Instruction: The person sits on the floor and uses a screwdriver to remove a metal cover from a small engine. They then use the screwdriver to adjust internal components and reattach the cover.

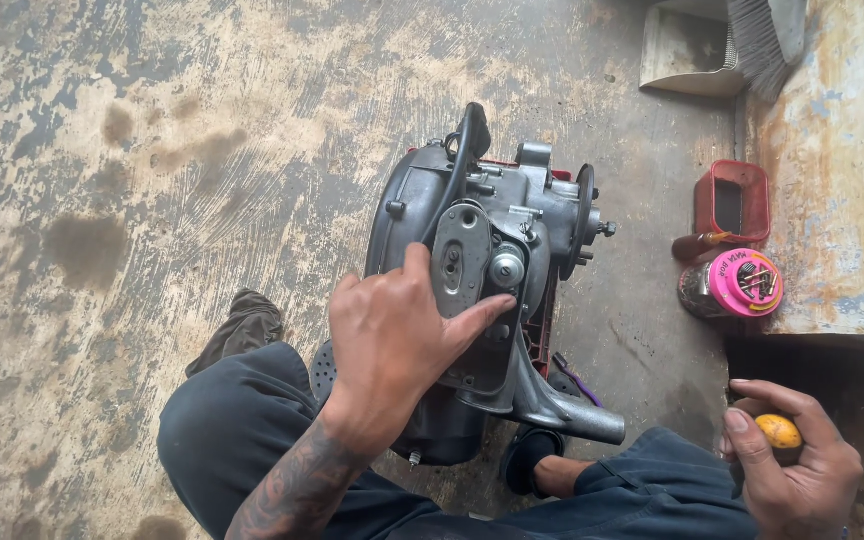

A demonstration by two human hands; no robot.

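Left hand rests flat, fingers apart, on a grey engine; right hand is clamped on a yellow-handled tool near a pink-lidded jar and an open red container on the floor.

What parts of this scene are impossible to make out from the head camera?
- Yellow-handled tool: the right hand wraps it, so only the handle end shows; its working end is hidden.
- Engine: its lower left side is covered by the left hand and the person's knee.
- Brush and dustpan: cut off by the top edge.
- Pink-lidded jar: contents too small to tell.
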